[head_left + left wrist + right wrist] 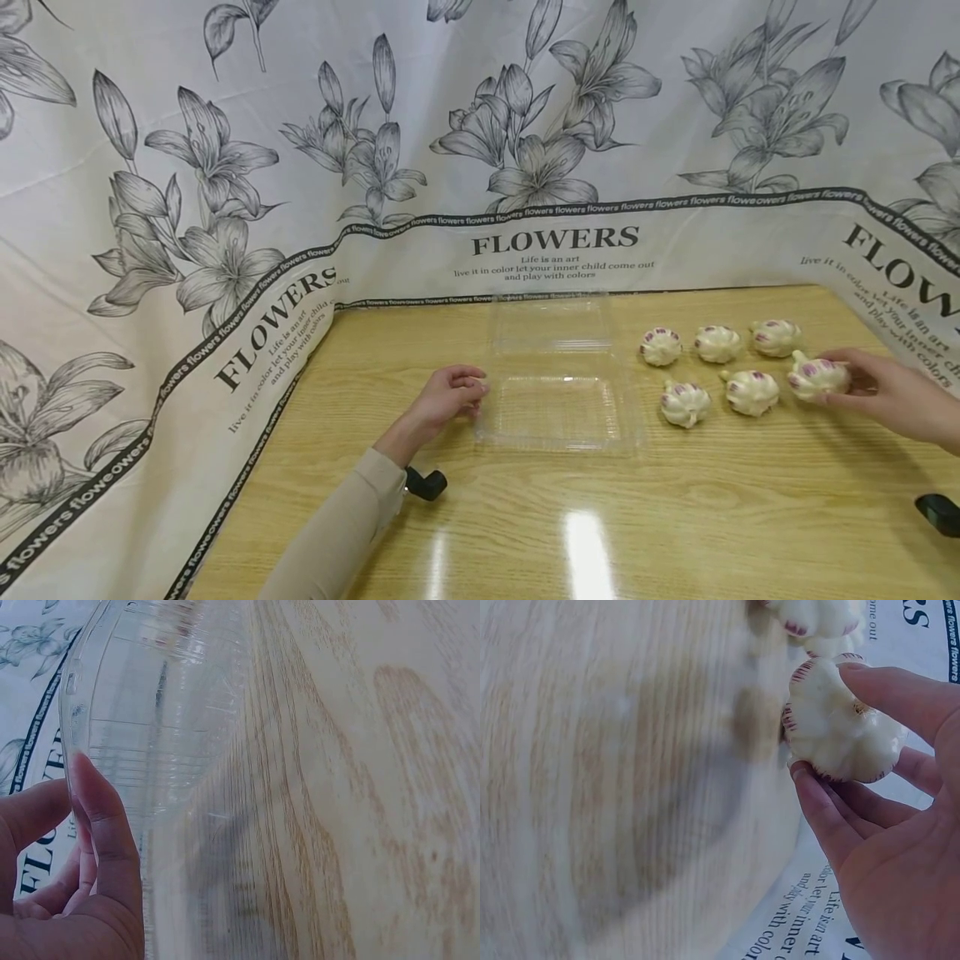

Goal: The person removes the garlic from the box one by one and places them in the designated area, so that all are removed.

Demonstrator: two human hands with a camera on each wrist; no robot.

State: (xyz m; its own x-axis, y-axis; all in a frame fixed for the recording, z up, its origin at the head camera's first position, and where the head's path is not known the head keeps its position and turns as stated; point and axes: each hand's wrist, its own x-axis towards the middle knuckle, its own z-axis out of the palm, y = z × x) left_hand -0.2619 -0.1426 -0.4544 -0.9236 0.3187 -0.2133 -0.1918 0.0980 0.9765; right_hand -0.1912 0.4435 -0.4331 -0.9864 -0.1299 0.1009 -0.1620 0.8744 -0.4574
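My right hand [881,387] holds a garlic bulb [817,377], pale with purple streaks; in the right wrist view the thumb and fingers grip that bulb [844,724] from opposite sides. Several more garlic bulbs [752,392] lie in two rows just to its left. At the middle of the table a clear plastic clamshell box [555,408] lies unfolded, its lid [551,323] laid back towards the curtain. My left hand [450,396] is at the box's left edge. Seen from the left wrist, thumb and forefinger pinch the thin rim [69,712] of the box.
Wood-grain table [697,517] under everything, with light glare near the front. A white flower-printed curtain [555,250] borders the table at the back and both sides. Dark wrist-camera mounts [426,483] show below each hand.
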